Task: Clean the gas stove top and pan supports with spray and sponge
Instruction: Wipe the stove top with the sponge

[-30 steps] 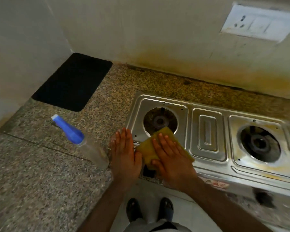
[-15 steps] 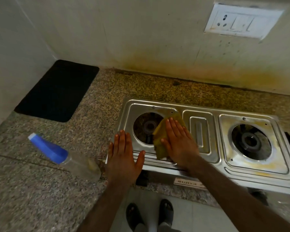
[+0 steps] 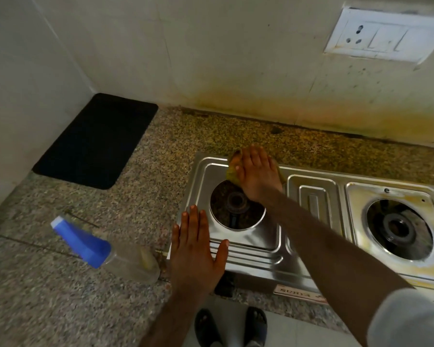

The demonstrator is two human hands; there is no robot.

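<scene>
A black mat point(image 3: 95, 140) lies flat in the back left corner of the speckled stone counter point(image 3: 48, 296). Nearer the front edge, a clear spray bottle point(image 3: 105, 249) with a blue head lies on its side, its base just beside the stove's left front corner. The left hand point(image 3: 196, 256) rests palm down with fingers spread flat, open and gripping nothing, over the front left corner of the steel stove point(image 3: 256, 261). Behind it sits the left burner point(image 3: 236, 207), an open round well with no pan support over it. The right hand point(image 3: 257, 174) reaches across that burner to the stove's back left edge and presses flat on a yellow sponge point(image 3: 232, 172), fingers laid over it rather than curled around it; only the sponge's left edge shows. A label point(image 3: 300, 291) on the stove's front reads something like "SURYA", partly cut off by the arm. The right burner point(image 3: 398, 229) is ringed with yellow-brown stains. On the stained wall point(image 3: 211, 58) above hangs a white socket plate point(image 3: 383, 35) with switches.
</scene>
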